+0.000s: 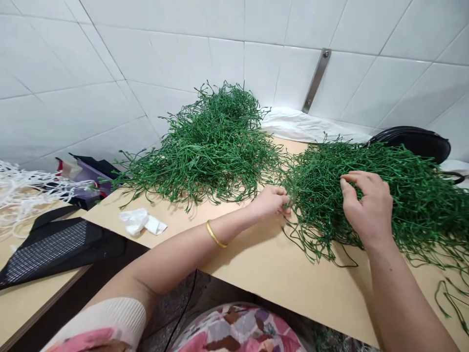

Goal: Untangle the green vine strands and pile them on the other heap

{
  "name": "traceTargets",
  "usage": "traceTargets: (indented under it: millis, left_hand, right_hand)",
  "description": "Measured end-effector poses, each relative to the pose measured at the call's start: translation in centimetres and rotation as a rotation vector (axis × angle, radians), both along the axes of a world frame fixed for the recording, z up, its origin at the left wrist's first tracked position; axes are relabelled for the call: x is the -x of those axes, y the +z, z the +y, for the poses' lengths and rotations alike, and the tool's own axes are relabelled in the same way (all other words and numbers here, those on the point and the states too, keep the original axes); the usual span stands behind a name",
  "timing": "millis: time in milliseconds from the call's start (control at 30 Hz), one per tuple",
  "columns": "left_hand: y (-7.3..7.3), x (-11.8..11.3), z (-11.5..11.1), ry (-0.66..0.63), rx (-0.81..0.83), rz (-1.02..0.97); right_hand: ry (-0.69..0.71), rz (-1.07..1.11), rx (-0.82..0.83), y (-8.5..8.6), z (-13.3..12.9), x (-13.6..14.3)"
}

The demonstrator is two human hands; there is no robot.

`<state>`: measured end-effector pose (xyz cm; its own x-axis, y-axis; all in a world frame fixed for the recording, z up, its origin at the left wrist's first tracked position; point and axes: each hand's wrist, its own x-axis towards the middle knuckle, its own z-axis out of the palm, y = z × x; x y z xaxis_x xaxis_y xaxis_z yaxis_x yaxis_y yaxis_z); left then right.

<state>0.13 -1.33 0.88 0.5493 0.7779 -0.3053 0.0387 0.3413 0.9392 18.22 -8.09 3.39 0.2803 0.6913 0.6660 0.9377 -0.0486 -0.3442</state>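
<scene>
Two heaps of thin green cords lie on the light wooden table [256, 259], one heap [212, 146] at the left and a wider one [330, 171] at the right. My left hand [273, 201], with a gold bracelet on its wrist, is at the near left edge of the right heap, its fingers bent together around green cord ends. Over the right heap is my right hand [366, 200], thumb and index finger curved and close together; whether a cord lies between them is too small to tell.
A crumpled white tissue [141, 222] lies left of my left forearm. White cords [32, 190] and a black mesh item [51, 249] are on a surface at the far left. A black bag [414, 139] sits behind the right heap, by the tiled wall.
</scene>
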Motion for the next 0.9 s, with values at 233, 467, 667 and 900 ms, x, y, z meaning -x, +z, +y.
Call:
traceTargets:
  millis: [233, 467, 667, 900]
  left_hand:
    - [1.0, 0.1, -0.1, 0.002, -0.182, -0.052]
    - [-1.0, 0.3, -0.2, -0.039, -0.050, -0.199]
    - [-1.2, 1.1, 0.5, -0.037, -0.025, -0.181]
    - [-2.6, 1.1, 0.8, -0.026, -0.062, -0.235]
  right_hand:
    - [0.324, 0.463, 0.155, -1.0, -0.4, 3.0]
    - [0.213, 0.037, 0.138, -3.2, 0.4, 3.3]
    - [-0.011, -0.332, -0.017, -3.7, 0.3, 3.3]
    - [0.132, -0.321, -0.058, -3.7, 0.2, 4.8]
